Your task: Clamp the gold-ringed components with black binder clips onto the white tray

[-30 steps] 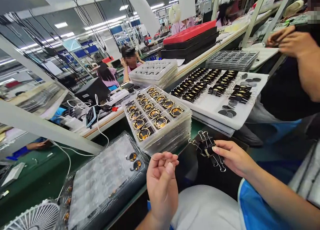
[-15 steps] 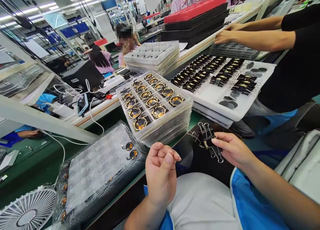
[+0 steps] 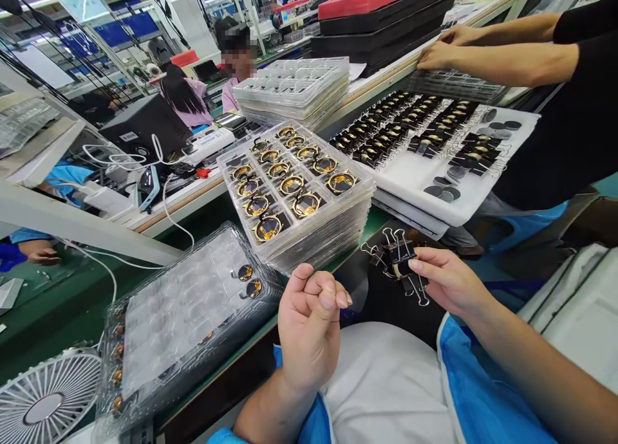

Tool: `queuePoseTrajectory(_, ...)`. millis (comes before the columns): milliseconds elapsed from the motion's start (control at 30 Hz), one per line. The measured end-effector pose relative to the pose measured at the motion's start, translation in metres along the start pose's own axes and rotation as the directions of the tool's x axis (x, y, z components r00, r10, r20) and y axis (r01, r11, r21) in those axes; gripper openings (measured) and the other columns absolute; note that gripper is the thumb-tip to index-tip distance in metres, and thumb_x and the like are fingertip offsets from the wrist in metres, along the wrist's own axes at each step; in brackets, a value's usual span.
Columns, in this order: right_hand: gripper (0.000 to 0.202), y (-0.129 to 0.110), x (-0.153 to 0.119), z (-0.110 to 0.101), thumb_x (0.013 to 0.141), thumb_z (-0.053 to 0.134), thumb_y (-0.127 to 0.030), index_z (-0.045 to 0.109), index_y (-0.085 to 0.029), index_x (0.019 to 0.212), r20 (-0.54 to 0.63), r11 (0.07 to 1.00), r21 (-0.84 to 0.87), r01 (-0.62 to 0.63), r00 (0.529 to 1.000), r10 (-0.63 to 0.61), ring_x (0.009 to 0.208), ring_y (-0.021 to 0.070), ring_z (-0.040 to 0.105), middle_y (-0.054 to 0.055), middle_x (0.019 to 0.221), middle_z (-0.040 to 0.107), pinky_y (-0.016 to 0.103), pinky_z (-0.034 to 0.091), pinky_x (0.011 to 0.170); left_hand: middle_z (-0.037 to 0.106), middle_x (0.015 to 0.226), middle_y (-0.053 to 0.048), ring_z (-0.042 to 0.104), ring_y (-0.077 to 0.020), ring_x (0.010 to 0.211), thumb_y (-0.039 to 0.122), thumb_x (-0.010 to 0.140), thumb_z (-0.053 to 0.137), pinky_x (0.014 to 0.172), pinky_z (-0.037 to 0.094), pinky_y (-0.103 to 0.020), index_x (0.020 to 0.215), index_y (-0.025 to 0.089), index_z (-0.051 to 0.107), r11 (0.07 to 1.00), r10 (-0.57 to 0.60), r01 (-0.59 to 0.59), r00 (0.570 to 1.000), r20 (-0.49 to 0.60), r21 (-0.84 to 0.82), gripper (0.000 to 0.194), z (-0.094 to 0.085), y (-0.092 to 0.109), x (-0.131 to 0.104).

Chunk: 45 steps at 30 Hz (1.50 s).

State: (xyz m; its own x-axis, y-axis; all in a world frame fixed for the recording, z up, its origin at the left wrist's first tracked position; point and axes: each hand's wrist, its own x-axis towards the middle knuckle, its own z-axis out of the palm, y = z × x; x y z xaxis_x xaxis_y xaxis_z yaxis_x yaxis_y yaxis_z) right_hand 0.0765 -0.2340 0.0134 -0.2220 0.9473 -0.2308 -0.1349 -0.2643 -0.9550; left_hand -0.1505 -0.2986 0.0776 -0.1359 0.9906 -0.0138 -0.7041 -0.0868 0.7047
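Observation:
In my right hand (image 3: 447,280) is a clipped assembly (image 3: 400,260), a dark piece with several black binder clips whose silver wire handles stick out. My left hand (image 3: 309,328) is raised, palm side showing, with thumb and fingertips pressed together; anything between them is too small to make out. Behind it stands a stack of clear trays (image 3: 333,228), the top one bearing gold-rimmed round watch parts (image 3: 292,183). Left of my left hand lies another clear tray stack (image 3: 178,302) with a few small round orange-and-black parts (image 3: 253,287) in it.
A white tray (image 3: 410,186) holds rows of clipped pieces and grey discs. Beyond it, another person's hands (image 3: 437,55) touch clear trays. Red and black trays (image 3: 376,19) are stacked behind. A white fan (image 3: 46,399) stands at lower left.
The view has shifted slightly, so the trays and bench sit a little higher and further left. Both hands keep nearly the same pose, and the right still holds the clipped assembly.

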Motion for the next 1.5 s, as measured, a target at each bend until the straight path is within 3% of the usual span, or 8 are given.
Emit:
queuePoseTrajectory(467,0.032,0.0041,-0.0012,-0.0022,0.073,0.085,-0.056,0.080,-0.027,0.085,0.008,0.999,0.041,-0.010,1.000,0.009,0.104,0.0349,0.072,0.007,0.099,0.080,0.045,0.058,0.092,0.061,0.078,0.005,0.059,-0.0056,0.066,0.024,0.078,0.088,0.066,0.053,-0.018,0.104,0.026,0.068,0.998,-0.036,0.038,0.999,0.034,-0.051,0.033,-0.0008,0.0006,-0.0020)
queuePoseTrajectory(700,0.029,0.0051,-0.0021,-0.0028,0.074,0.084,-0.056,0.081,-0.029,0.083,-0.002,1.000,0.015,-0.002,1.000,0.002,0.101,0.0349,0.072,0.007,0.089,0.079,0.044,0.061,0.086,0.056,0.076,0.003,0.056,-0.0070,0.065,0.030,0.085,0.082,0.066,0.054,-0.020,0.109,0.024,0.071,0.986,-0.097,0.112,0.988,0.124,-0.121,0.027,-0.0031,0.0014,-0.0052)
queuePoseTrajectory(867,0.031,0.0035,-0.0003,-0.0019,0.071,0.087,-0.056,0.080,-0.026,0.079,0.011,0.999,0.032,0.036,0.999,-0.036,0.095,0.0339,0.074,0.007,0.084,0.079,0.044,0.061,0.083,0.055,0.077,0.002,0.056,-0.0064,0.067,0.024,0.089,0.076,0.068,0.052,-0.018,0.114,0.022,0.070,0.976,-0.088,0.125,0.976,0.198,-0.180,0.026,-0.0039,0.0021,-0.0056)
queuePoseTrajectory(1033,0.030,0.0039,-0.0003,-0.0014,0.071,0.088,-0.053,0.079,-0.026,0.078,0.005,0.997,0.059,0.040,0.999,-0.040,0.093,0.0323,0.074,0.007,0.086,0.079,0.043,0.061,0.083,0.054,0.074,0.002,0.056,-0.0060,0.064,0.026,0.095,0.069,0.068,0.052,-0.018,0.098,0.019,0.071,0.952,-0.089,0.169,0.951,0.297,-0.257,0.008,-0.0027,0.0005,-0.0046)
queuePoseTrajectory(1500,0.029,0.0041,0.0000,0.0002,0.069,0.090,-0.054,0.079,-0.028,0.078,-0.003,0.997,0.082,0.013,1.000,-0.013,0.095,0.0334,0.074,0.007,0.088,0.079,0.044,0.061,0.082,0.055,0.073,0.002,0.054,-0.0071,0.062,0.023,0.098,0.062,0.067,0.050,-0.019,0.094,0.018,0.069,0.943,-0.072,0.176,0.937,0.343,-0.283,0.009,-0.0005,-0.0012,-0.0046)
